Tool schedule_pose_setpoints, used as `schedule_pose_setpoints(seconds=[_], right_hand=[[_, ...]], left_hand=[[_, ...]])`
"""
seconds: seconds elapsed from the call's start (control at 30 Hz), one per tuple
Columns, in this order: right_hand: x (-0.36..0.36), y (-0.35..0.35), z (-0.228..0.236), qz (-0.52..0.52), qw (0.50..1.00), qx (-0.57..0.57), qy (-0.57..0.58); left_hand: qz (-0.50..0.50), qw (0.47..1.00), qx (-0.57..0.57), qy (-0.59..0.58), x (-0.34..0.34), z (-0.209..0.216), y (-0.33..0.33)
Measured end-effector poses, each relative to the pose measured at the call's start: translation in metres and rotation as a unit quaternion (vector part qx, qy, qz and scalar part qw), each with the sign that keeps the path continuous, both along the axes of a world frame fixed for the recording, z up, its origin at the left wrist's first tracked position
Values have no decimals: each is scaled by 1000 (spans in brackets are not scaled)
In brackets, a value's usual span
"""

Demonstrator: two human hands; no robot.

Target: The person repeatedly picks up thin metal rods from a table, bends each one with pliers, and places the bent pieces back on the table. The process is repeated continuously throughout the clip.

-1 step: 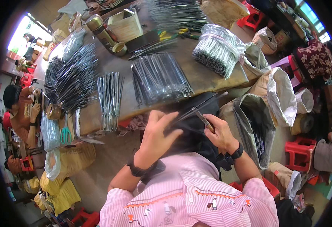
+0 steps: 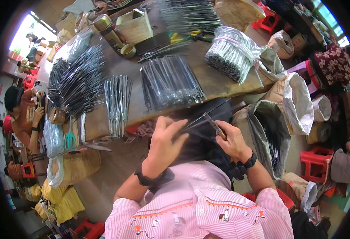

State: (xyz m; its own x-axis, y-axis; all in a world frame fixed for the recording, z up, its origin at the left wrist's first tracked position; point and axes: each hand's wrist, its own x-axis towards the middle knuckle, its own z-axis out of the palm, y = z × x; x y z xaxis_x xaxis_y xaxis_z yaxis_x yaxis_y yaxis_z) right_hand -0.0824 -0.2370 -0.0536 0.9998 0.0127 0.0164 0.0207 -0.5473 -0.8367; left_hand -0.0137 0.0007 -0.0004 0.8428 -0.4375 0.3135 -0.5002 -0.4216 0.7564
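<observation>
My right hand (image 2: 234, 139) is closed around a short hand tool with a wooden handle (image 2: 220, 132) and a narrow metal end. That metal end meets a thin dark metal strip (image 2: 216, 108), which slants up to the right above my lap. My left hand (image 2: 165, 145) is beside the strip's lower end. Its thumb and forefinger are smeared by motion, so whether they grip the strip is unclear. On the table ahead lie a wide row of dark metal strips (image 2: 173, 81) and a narrower bunch of strips (image 2: 118, 103).
The wooden table (image 2: 218, 89) bears a heaped pile of strips (image 2: 81, 81), a plastic-wrapped bundle (image 2: 232, 53), a thermos (image 2: 109, 34) and a box (image 2: 134, 26). Turquoise scissors (image 2: 70, 140) are at its left. An open sack (image 2: 268, 139) stands right of my arm; another person (image 2: 23, 115) sits far left.
My left thumb and forefinger have come closer together. The thin strip's far end has shifted slightly; the right hand keeps its place with the tool.
</observation>
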Motion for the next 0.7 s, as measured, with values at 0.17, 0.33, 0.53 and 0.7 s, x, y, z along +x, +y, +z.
schedule_pose_setpoints(seconds=[0.17,0.33,0.53,0.7], right_hand=[[11,17,5,29,999,-2,23],[19,28,4,70,995,21,71],[14,24,-6,19,985,116,127],[11,22,-10,21,979,158,128]], left_hand=[[56,997,-32,-31,-1,-8,17],[147,989,-10,-20,17,-21,52],[359,924,111,-69,81,-60,148],[403,885,232,19,105,-96,190]])
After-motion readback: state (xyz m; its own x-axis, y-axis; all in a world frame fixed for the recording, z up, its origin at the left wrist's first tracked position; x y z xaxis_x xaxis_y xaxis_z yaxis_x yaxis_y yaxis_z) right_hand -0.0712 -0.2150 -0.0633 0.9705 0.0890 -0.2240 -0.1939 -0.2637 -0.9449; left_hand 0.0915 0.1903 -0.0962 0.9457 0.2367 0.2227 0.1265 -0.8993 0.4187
